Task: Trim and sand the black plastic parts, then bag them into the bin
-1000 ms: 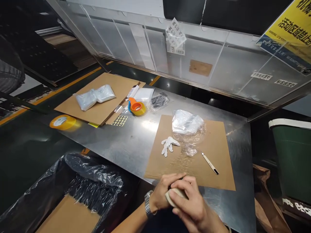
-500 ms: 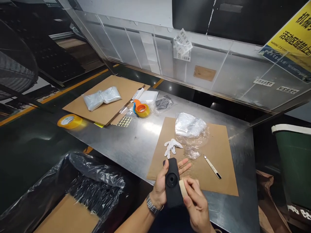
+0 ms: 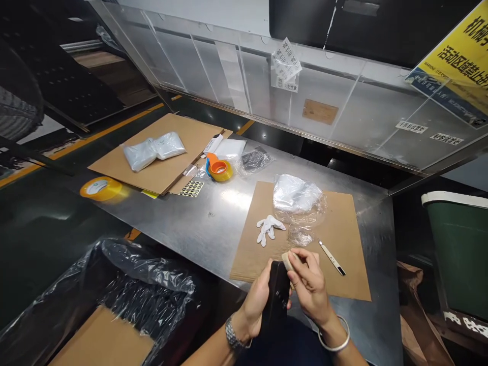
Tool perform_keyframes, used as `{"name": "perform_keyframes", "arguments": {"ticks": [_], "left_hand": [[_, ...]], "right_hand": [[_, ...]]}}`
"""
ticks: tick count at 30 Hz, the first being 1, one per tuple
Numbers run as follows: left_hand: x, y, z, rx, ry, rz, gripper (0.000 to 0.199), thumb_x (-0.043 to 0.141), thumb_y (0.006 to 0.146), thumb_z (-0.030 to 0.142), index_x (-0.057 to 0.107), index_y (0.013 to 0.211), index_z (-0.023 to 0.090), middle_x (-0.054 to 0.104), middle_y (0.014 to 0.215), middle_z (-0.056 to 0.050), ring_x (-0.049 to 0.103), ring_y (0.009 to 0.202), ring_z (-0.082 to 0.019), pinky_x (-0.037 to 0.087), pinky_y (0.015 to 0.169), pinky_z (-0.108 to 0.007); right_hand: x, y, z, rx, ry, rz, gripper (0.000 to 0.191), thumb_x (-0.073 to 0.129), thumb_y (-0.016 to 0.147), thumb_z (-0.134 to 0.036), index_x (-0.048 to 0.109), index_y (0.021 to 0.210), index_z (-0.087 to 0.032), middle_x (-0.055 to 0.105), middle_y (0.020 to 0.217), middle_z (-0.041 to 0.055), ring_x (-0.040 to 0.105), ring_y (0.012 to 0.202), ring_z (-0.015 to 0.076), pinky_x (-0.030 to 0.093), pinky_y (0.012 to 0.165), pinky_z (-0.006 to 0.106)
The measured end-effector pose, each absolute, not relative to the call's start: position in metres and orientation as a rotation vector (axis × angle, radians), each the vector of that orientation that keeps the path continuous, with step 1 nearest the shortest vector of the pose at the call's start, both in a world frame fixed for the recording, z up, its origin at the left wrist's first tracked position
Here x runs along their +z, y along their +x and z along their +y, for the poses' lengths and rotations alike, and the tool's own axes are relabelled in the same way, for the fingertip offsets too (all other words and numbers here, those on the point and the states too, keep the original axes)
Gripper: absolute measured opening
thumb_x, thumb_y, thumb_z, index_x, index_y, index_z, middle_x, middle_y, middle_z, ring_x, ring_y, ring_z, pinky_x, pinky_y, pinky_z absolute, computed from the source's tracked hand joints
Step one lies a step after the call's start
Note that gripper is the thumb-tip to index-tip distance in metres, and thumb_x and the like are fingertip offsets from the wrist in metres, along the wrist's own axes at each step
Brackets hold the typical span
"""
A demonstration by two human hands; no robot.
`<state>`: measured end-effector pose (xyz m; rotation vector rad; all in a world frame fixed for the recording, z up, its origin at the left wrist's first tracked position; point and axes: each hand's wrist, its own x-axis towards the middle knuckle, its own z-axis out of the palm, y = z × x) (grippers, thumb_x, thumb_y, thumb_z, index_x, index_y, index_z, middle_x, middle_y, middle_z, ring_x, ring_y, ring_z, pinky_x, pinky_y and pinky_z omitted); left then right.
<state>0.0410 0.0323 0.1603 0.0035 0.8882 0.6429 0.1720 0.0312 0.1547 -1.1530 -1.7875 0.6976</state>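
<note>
My left hand [image 3: 256, 300] is closed around a black rectangular case [image 3: 277, 297], which it holds tilted near the front edge of the table. Pinched in the fingers of my right hand [image 3: 311, 290] is a small beige pad [image 3: 287, 261], which touches the case's upper right edge. Just beyond the hands, a cardboard sheet [image 3: 244, 259] lies on the table. On it are a white glove [image 3: 269, 227], a clear plastic bag of white items [image 3: 296, 193], crumpled clear film [image 3: 300, 235] and a craft knife [image 3: 331, 257] with a pale handle.
The metal table [image 3: 213, 229] also carries tape in an orange dispenser [image 3: 220, 169], a yellow tape roll [image 3: 99, 189], a sticker sheet [image 3: 191, 189] and stacked cardboard [image 3: 171, 127] with plastic packs on top. A bin lined with black plastic [image 3: 152, 264] stands at left, a green bin [image 3: 457, 244] at right.
The black case has turned, so the round ring on its face no longer shows. My right hand has moved up with the beige pad, from the case's side towards its top corner.
</note>
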Motion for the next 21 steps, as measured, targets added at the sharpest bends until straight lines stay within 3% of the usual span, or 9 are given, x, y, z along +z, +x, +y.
{"name": "perform_keyframes", "arguments": {"ticks": [3,5,10,14,18,21], "left_hand": [[0.16,0.039,0.031,0.661,-0.024,0.884,0.044,0.045,0.081,0.056,0.058,0.073,0.014,0.059,0.057,-0.002,0.055,0.045,-0.013,0.043,0.048,-0.023],[0.161,0.039,0.033,0.724,-0.077,0.851,0.038,0.05,0.081,0.05,0.059,0.071,0.014,0.062,0.062,-0.003,0.059,0.056,-0.014,0.047,0.058,-0.024],[0.157,0.041,0.038,0.955,-0.05,0.875,0.017,0.064,0.076,0.03,0.063,0.086,0.016,0.066,0.081,-0.003,0.062,0.082,-0.015,0.046,0.08,-0.024],[0.143,0.039,0.04,0.934,-0.133,0.919,0.015,0.069,0.072,0.028,0.06,0.078,0.017,0.062,0.067,0.002,0.06,0.064,-0.011,0.048,0.066,-0.021],[0.138,0.033,0.044,0.767,-0.259,0.895,0.035,0.06,0.074,0.051,0.054,0.071,0.016,0.057,0.057,0.001,0.053,0.045,-0.011,0.044,0.044,-0.021],[0.145,0.03,0.047,0.615,-0.352,0.803,0.051,0.052,0.072,0.064,0.053,0.069,0.013,0.054,0.054,-0.002,0.051,0.043,-0.011,0.042,0.041,-0.021]], "right_hand": [[0.158,0.165,0.026,0.725,-1.136,-1.805,0.052,0.049,0.084,-0.008,0.044,0.13,-0.031,0.047,0.115,0.0075,0.042,0.104,0.0212,0.043,0.084,0.04],[0.161,0.16,0.023,0.749,-1.084,-1.868,0.053,0.05,0.083,-0.008,0.043,0.131,-0.029,0.046,0.116,0.008,0.042,0.103,0.0214,0.043,0.084,0.04],[0.165,0.158,0.03,0.606,-1.193,-1.875,0.048,0.049,0.082,-0.006,0.049,0.126,-0.026,0.046,0.112,0.0091,0.041,0.101,0.0218,0.043,0.083,0.04],[0.18,0.16,0.023,0.748,-1.185,-2.173,0.043,0.046,0.083,-0.006,0.05,0.123,-0.017,0.047,0.108,0.0121,0.042,0.096,0.0216,0.044,0.082,0.039],[0.193,0.157,-0.001,0.887,-1.061,-2.335,0.043,0.048,0.079,-0.005,0.05,0.121,-0.014,0.049,0.104,0.013,0.044,0.091,0.0207,0.047,0.075,0.035],[0.185,0.155,-0.014,0.792,-0.951,-2.27,0.05,0.05,0.078,-0.006,0.046,0.126,-0.017,0.049,0.108,0.0129,0.045,0.093,0.0211,0.047,0.077,0.037]]}}
